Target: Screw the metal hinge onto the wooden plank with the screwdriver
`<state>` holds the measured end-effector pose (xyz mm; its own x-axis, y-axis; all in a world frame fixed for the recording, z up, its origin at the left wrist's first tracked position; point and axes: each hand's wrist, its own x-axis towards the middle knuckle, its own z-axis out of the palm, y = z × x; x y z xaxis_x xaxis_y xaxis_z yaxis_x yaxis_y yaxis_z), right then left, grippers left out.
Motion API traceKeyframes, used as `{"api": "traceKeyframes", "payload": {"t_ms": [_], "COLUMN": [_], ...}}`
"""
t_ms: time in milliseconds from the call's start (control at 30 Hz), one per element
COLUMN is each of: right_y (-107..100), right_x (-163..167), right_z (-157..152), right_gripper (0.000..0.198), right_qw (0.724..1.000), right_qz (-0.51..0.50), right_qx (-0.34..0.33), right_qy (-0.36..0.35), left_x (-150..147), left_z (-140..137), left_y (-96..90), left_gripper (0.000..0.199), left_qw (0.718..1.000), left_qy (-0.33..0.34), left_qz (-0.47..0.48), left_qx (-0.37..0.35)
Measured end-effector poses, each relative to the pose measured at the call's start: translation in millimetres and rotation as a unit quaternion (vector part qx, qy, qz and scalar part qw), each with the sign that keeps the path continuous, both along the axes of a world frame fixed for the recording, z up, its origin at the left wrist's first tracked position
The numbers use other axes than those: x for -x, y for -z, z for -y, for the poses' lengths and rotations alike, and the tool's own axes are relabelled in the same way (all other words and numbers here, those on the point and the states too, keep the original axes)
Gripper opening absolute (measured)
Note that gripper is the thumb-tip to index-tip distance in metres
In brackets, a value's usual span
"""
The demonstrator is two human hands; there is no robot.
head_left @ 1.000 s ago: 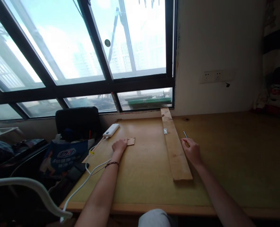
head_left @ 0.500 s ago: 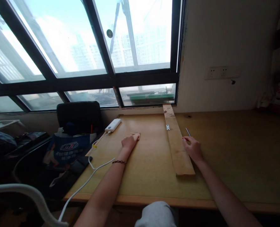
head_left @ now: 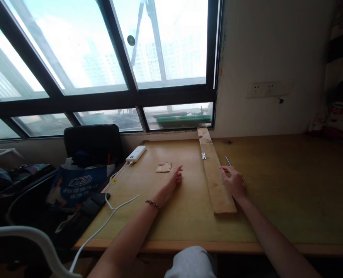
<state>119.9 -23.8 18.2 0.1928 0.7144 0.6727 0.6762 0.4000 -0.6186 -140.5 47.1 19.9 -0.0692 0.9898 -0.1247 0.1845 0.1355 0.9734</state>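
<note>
My right hand [head_left: 233, 182] lies on a thin screwdriver [head_left: 228, 161], fingers closed on it, at 3 o'clock of the plank [head_left: 214, 178]. My left hand [head_left: 175, 177] has fingers apart, empty — it may knock the small card [head_left: 163, 167] at 10 o'clock.

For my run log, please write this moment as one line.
left hand: open, on desk, beside small wooden piece | right hand: holds thin tool, next to wooden plank

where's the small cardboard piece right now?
In the head view, the small cardboard piece lies flat on the desk, left of centre, just beyond and left of the left hand, not touching it, with the white power bank farther back-left.
</note>
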Motion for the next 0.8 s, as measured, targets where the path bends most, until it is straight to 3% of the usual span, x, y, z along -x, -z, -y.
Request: {"api": "traceKeyframes", "payload": {"t_ms": [67, 100, 167, 400, 633, 800], "right_y": [-7.3, -10.4, -14.9, -15.8, -12.3, -13.3], "right_x": [10.8, 16.3, 25.6, 36.5, 38.8, 41.7], "right_z": [7.9, 11.8, 18.3, 23.6, 23.7, 26.1], "right_gripper": [0.018, 0.018, 0.017, 0.017, 0.015, 0.009], "right_qw": [0.999, 0.997, 0.99, 0.968, 0.962, 0.974], "right_qz": [0.016, 0.029, 0.061, 0.14, 0.155, 0.091], "right_qx": [0.003, 0.006, 0.014, 0.058, 0.075, 0.083], "right_qy": [-0.045, -0.072, -0.125, -0.2, -0.214, -0.189], "left_x": [-25.6, -35.6, -48.7, -55.1, -57.0, -56.9], "left_z": [14.4, 21.9, 35.7, 57.5, 63.2, 66.8], "left_y": [5.3, 8.0, 12.6, 11.9, 6.7, 12.4], "left_gripper": [0.018, 0.019, 0.025, 0.045, 0.047, 0.04], "left_qw": [0.978, 0.963, 0.942, 0.924, 0.928, 0.932], "left_qy": [0.108, 0.131, 0.176, 0.296, 0.312, 0.303], "left_qz": [0.163, 0.219, 0.269, 0.243, 0.195, 0.144], "left_qx": [0.072, 0.082, 0.092, 0.005, -0.062, -0.137]}}
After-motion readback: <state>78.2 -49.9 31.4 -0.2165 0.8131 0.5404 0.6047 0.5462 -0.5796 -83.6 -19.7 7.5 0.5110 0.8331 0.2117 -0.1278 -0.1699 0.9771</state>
